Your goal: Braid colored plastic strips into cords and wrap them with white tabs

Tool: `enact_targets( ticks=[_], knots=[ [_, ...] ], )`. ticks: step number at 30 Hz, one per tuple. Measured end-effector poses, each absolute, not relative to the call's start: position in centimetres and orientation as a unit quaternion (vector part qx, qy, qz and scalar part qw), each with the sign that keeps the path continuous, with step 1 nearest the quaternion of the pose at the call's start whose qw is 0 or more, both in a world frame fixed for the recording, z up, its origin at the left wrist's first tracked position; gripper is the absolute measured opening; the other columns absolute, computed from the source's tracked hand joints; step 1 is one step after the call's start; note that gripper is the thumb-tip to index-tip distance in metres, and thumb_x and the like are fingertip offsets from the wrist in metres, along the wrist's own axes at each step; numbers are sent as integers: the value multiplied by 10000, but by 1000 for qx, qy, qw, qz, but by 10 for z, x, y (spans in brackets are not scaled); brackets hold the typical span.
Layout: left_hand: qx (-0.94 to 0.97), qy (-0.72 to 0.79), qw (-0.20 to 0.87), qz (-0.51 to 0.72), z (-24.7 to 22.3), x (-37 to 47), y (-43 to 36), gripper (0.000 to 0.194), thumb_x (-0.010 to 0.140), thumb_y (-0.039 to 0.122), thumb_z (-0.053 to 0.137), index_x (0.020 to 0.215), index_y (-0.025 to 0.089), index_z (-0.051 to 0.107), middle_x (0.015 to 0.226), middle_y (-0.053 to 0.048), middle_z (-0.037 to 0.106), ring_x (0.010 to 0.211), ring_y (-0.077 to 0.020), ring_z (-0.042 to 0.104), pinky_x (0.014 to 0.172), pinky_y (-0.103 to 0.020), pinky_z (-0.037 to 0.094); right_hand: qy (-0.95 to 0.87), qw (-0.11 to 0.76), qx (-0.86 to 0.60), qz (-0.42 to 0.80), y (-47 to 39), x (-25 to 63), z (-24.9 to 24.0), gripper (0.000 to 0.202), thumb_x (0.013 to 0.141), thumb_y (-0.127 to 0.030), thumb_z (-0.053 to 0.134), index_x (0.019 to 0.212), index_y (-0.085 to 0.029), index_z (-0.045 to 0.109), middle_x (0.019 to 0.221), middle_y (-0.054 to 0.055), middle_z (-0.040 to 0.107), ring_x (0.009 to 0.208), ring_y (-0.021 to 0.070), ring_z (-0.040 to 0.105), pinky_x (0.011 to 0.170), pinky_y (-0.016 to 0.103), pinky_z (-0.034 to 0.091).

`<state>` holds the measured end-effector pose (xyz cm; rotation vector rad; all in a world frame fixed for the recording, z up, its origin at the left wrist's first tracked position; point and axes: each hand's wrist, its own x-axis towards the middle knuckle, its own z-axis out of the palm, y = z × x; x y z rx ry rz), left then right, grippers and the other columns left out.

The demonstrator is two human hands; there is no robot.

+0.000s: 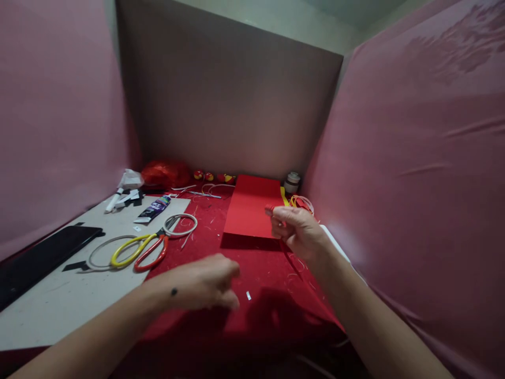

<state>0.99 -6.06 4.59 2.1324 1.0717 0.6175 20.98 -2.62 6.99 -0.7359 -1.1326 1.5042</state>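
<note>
In the head view my right hand (294,226) is raised, its thumb and fingers pinched on a small red piece (269,209) whose kind I cannot make out. Behind that hand lies a flat sheet of red card (252,208). My left hand (211,281), slightly blurred, hovers over the red cloth (197,316) with its thumb apart from the curled fingers. Nothing shows between them. A tiny white scrap (248,296) lies on the cloth just right of it.
Scissors (152,250) with yellow and red handles lie at left, beside a pale cord loop (179,225). A purple tube (154,209) and black phone (47,258) rest on a grey board (79,316). Behind are a red plastic bag (165,172) and a jar (292,182). Pink cloth walls flank the space.
</note>
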Motion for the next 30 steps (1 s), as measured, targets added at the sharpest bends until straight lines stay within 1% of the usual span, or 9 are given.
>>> enact_targets(
  ticks=[4, 9, 13, 17, 19, 22, 26, 28, 30],
  knots=[
    [816, 475, 261, 199, 70, 5, -31, 241, 790, 341, 503, 803, 152, 654, 625, -25, 661, 590, -154, 633, 559, -230, 446, -442, 517, -307, 666, -9, 195, 25, 184, 577, -233, 760, 601, -113, 622, 544, -30, 478, 453, 43, 307, 454, 237, 208],
    [797, 545, 201, 166, 83, 5, 5, 225, 796, 264, 437, 722, 132, 603, 638, -48, 656, 488, -136, 590, 487, -222, 416, -469, 470, -295, 687, 4, 175, 10, 175, 582, -229, 751, 593, -104, 629, 526, -20, 492, 467, 56, 362, 462, 239, 216],
    [760, 569, 275, 150, 62, 13, 15, 210, 807, 212, 395, 703, 123, 554, 618, -63, 647, 461, -141, 594, 441, -220, 421, -467, 452, -295, 701, 10, 180, 18, 148, 609, -211, 734, 603, -108, 628, 517, -35, 468, 447, 49, 332, 459, 239, 214],
    [727, 536, 402, 150, 39, 28, 11, 180, 831, 158, 342, 887, 133, 511, 699, -42, 659, 506, -139, 633, 398, -196, 437, -470, 465, -227, 715, 7, 187, 33, 147, 667, -232, 711, 610, -133, 618, 528, -51, 442, 441, 42, 296, 478, 239, 243],
    [701, 536, 434, 181, 36, 31, 13, 194, 832, 134, 327, 942, 134, 488, 644, -20, 633, 459, -126, 603, 375, -188, 423, -472, 465, -213, 718, 2, 187, 33, 164, 666, -249, 716, 590, -142, 616, 539, -41, 460, 462, 52, 318, 484, 239, 243],
    [696, 546, 409, 224, 47, 26, 24, 163, 821, 131, 365, 898, 123, 508, 557, 2, 586, 393, -105, 543, 363, -183, 403, -492, 463, -251, 693, -1, 185, 23, 126, 638, -239, 742, 677, -137, 681, 571, -12, 535, 491, 63, 360, 493, 238, 244],
    [696, 519, 413, 276, 65, 13, 28, 127, 783, 127, 448, 882, 113, 525, 701, -28, 607, 514, -115, 595, 378, -181, 409, -504, 476, -277, 665, 5, 189, 8, 133, 645, -207, 744, 754, -136, 713, 559, -13, 549, 496, 60, 375, 498, 234, 240],
    [726, 484, 402, 279, 67, 9, 23, 165, 758, 117, 494, 916, 116, 541, 714, -19, 607, 560, -111, 590, 427, -185, 430, -499, 483, -282, 662, 9, 191, 4, 123, 650, -206, 741, 746, -134, 712, 543, -18, 537, 486, 57, 371, 492, 234, 232],
    [789, 441, 327, 277, 62, 8, 17, 206, 747, 127, 550, 953, 129, 565, 742, -17, 620, 624, -108, 586, 524, -200, 460, -487, 484, -290, 666, 12, 193, 1, 120, 644, -217, 746, 719, -132, 706, 528, -23, 525, 473, 54, 362, 485, 235, 223]
  ],
)
